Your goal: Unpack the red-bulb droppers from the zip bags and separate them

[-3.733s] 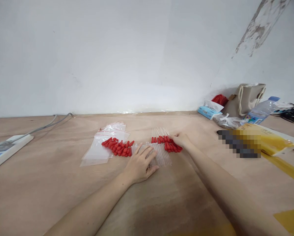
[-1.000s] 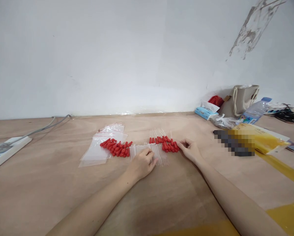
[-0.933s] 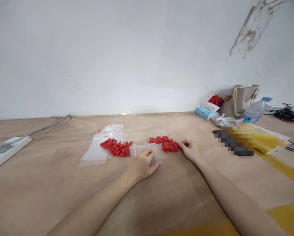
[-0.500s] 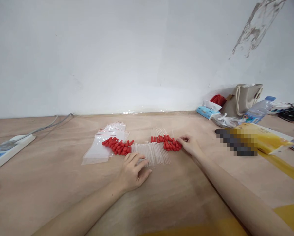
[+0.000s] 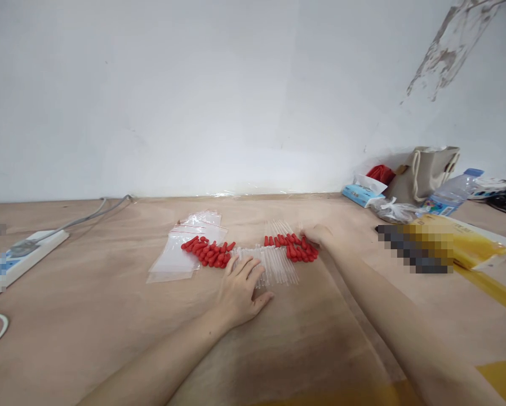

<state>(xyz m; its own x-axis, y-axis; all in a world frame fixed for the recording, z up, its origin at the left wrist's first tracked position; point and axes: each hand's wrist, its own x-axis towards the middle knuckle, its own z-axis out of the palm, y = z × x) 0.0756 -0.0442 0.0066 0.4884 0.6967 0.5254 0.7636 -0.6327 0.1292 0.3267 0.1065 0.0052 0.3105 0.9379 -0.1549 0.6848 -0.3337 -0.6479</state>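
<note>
My left hand (image 5: 241,290) lies with fingers spread over the left end of a row of clear thin tubes (image 5: 274,265), covering some of them. My right hand (image 5: 318,235) is at the right rear of a cluster of red rubber bulbs (image 5: 302,252), its fingers curled and drawn together; what they pinch, if anything, is too small to tell. Behind, several clear droppers (image 5: 278,226) with red bulbs at their near ends lie side by side. A second pile of red rubber bulbs (image 5: 211,254) rests left of the tubes, partly on clear zip bags (image 5: 172,256).
On the left is a white power strip (image 5: 45,248) with a grey cable. At right stand a tissue pack (image 5: 360,194), a beige bag (image 5: 433,175), a plastic bottle (image 5: 453,194) and a yellow packet (image 5: 460,239) beside a blurred dark object (image 5: 405,245). A wall rises behind the table.
My right hand has shifted left and slightly away from me, to behind the right-hand red bulbs. My left hand has moved a little right over the tubes. The view has turned slightly left.
</note>
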